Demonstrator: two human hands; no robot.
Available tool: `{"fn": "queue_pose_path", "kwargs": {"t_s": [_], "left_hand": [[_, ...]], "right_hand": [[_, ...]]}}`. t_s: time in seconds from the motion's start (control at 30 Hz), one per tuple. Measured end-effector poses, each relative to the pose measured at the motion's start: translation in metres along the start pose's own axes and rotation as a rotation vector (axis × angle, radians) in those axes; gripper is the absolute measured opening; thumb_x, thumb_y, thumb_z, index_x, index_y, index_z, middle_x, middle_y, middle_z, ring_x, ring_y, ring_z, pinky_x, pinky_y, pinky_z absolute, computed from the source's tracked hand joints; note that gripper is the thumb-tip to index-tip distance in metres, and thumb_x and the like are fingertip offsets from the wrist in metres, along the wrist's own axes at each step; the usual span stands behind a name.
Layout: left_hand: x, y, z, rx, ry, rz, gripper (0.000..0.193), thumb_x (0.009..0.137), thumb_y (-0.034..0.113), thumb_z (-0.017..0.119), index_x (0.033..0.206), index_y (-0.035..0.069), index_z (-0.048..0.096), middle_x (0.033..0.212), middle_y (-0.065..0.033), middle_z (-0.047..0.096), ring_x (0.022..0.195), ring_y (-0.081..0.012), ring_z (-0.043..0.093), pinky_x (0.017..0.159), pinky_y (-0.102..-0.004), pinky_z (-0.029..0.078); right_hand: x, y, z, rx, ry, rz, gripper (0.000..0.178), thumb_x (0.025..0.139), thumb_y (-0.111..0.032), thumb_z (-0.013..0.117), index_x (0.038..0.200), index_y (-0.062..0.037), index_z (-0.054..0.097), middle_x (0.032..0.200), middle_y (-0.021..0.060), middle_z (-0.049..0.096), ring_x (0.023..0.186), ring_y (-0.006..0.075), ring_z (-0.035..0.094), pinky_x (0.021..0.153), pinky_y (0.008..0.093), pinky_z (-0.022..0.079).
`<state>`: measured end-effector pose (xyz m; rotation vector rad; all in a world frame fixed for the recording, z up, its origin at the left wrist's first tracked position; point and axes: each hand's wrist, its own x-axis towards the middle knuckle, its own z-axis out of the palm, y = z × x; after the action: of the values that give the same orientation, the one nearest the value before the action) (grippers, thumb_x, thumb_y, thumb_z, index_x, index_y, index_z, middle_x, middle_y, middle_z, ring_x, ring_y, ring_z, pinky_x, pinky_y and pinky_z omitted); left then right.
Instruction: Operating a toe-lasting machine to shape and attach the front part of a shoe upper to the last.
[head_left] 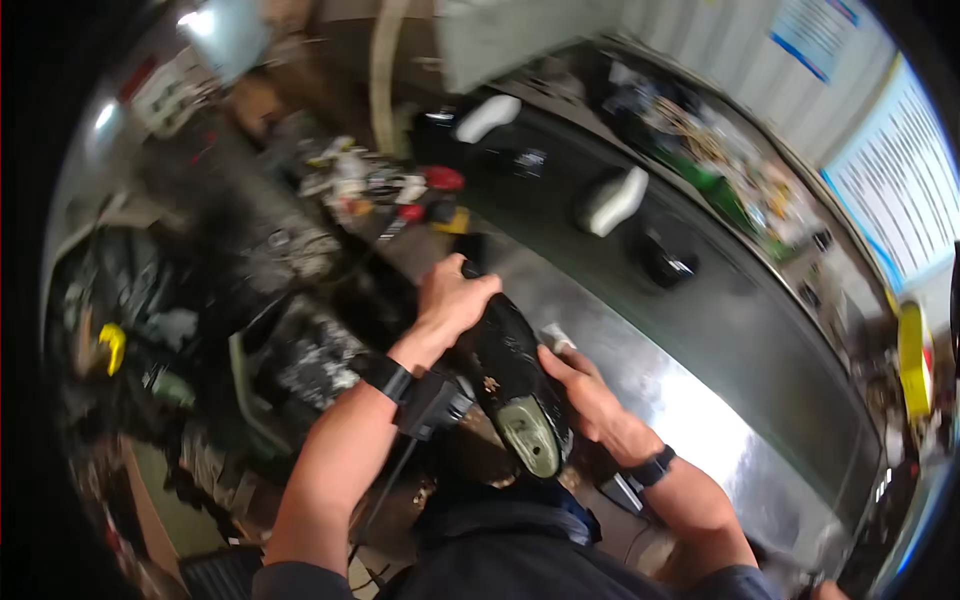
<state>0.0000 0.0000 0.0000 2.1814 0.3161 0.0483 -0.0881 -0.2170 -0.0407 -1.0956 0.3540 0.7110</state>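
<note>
A black shoe (505, 345) lies lengthwise before my body, with the pale green top of a shoe last (530, 437), pierced by a small hole, at its near end. My left hand (452, 305) is closed round the far end of the shoe, thumb and fingers at the tip. My right hand (595, 405) is at the shoe's right side, thumb pointing forward. Next to that thumb shows a small whitish piece (558, 338), too blurred to name; the right fingers are mostly hidden underneath. Dark bands with small devices circle both wrists.
A dark conveyor belt (740, 330) runs along the right, carrying black shoes (668, 258) and white-soled ones (615, 200). A shiny metal ledge (640, 370) edges it. Cluttered tools with a red lid (442, 178) stand ahead. A yellow hook-shaped object (112, 347) lies left.
</note>
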Motion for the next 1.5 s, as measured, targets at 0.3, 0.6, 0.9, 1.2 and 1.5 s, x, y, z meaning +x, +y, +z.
{"fn": "queue_pose_path", "kwargs": {"t_s": [0.3,0.6,0.9,1.2,1.5], "left_hand": [[-0.08,-0.097,-0.256,-0.072,0.387,-0.246,0.052,0.092,0.046,0.061,0.119,0.001,0.062,0.114,-0.0246,0.069,0.109,-0.0402,0.065,0.092,-0.0473,0.048],[-0.144,-0.254,-0.412,-0.086,1.348,-0.15,0.099,0.072,0.02,0.091,0.149,0.001,0.031,0.146,-0.0228,0.041,0.136,-0.0339,0.039,0.115,-0.0431,0.033],[-0.238,-0.339,-0.422,-0.412,0.739,-0.035,0.107,0.069,0.0,0.087,0.157,0.004,0.027,0.124,-0.0115,0.065,0.109,-0.0203,0.063,0.1,-0.0333,0.049],[-0.256,-0.298,-0.45,-1.575,0.608,-0.128,0.04,0.105,0.032,0.055,0.128,0.0,0.062,0.131,-0.0096,0.065,0.119,-0.0219,0.06,0.106,-0.0385,0.045],[-0.211,-0.314,-0.457,-1.64,0.875,-0.27,0.029,0.103,0.022,0.06,0.118,-0.002,0.064,0.114,-0.0114,0.071,0.099,-0.0233,0.069,0.089,-0.0381,0.055]], "right_hand": [[0.012,0.076,0.248,-0.082,-0.211,-0.218,0.025,0.097,-0.017,0.071,0.116,-0.0007,0.067,0.098,0.0017,0.072,0.084,0.0081,0.064,0.075,0.0253,0.051],[0.01,0.141,0.408,0.1,-0.396,-0.062,0.024,0.095,-0.018,0.075,0.112,-0.0024,0.07,0.098,0.0012,0.072,0.081,0.0106,0.066,0.07,0.0282,0.056],[0.01,0.148,0.482,0.014,-0.441,-0.097,0.025,0.094,-0.019,0.076,0.112,-0.0018,0.07,0.097,0.0033,0.073,0.08,0.0125,0.068,0.07,0.0306,0.058],[0.074,0.212,0.561,0.055,-0.524,0.036,0.014,0.091,-0.008,0.07,0.104,-0.0039,0.071,0.098,0.0067,0.072,0.086,0.019,0.069,0.079,0.0351,0.059],[0.099,0.214,0.602,0.122,-0.563,0.056,0.002,0.096,-0.007,0.064,0.097,-0.0074,0.063,0.093,0.0026,0.066,0.085,0.016,0.066,0.078,0.0349,0.059]]}}
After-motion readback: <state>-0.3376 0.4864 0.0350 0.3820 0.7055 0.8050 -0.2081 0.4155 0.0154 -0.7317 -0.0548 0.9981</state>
